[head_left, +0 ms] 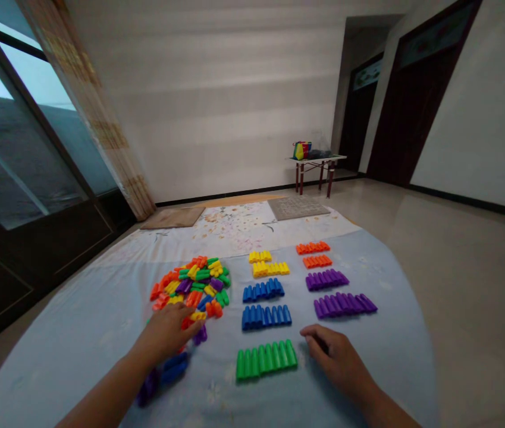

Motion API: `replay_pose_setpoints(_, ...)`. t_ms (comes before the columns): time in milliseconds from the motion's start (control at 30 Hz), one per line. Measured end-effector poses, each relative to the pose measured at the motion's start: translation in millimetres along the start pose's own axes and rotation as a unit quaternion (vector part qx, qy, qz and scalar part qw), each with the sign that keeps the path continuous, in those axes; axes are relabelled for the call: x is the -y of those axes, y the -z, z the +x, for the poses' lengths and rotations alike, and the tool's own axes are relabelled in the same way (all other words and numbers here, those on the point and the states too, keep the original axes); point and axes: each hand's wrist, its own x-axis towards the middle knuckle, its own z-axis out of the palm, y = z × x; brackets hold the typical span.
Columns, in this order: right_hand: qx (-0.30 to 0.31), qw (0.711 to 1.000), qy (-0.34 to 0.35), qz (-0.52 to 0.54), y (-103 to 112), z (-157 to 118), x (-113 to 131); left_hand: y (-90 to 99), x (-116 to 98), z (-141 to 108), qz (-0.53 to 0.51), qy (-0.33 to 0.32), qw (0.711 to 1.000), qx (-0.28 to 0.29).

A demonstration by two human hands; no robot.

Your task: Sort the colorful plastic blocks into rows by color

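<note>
A mixed heap of small bullet-shaped plastic pieces (198,279) in several colours lies left of centre on the cloth. Over its near edge reaches my left hand (169,324), fingers stretched out by a yellow piece (197,316); no hold on a piece is visible. Blue pieces (174,367) and purple pieces (149,387) lie beside and partly behind that forearm. My right hand (339,361) rests on the cloth with its fingers curled in, no piece visible in them. Left of it is a row of green pieces (266,360); beyond it, a purple row (345,305).
Sorted rows continue farther back: blue (266,317), yellow (270,269), orange (317,261). A pale flowered cloth (100,351) covers the rounded table. Two mats, one brown (174,217) and one grey (299,208), lie at its far end. A small table (339,157) stands by the wall.
</note>
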Motion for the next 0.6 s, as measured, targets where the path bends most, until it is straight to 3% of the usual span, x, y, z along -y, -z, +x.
replay_pose_setpoints(233, -0.015, 1.000, 0.003, 0.001, -0.8, 2.0, 4.2, -3.4, -0.5, 5.3, 0.028, 0.017, 0.999, 0.003)
replay_pose_setpoints(400, -0.018, 1.000, -0.012, 0.003, -1.3, 3.1, 6.8, 5.3, 5.7, 20.6, -0.024, 0.005, 0.999, -0.027)
replay_pose_setpoints(500, -0.019, 1.000, -0.014, 0.004, -0.8, 3.6, 8.0, 23.5, -12.2, 42.9, -0.087, -0.030, 0.993, -0.069)
replay_pose_setpoints(600, -0.021, 1.000, -0.015, 0.004, -0.3, 4.4, 8.7, 40.7, -50.1, 71.9, -0.142, -0.072, 0.985, -0.071)
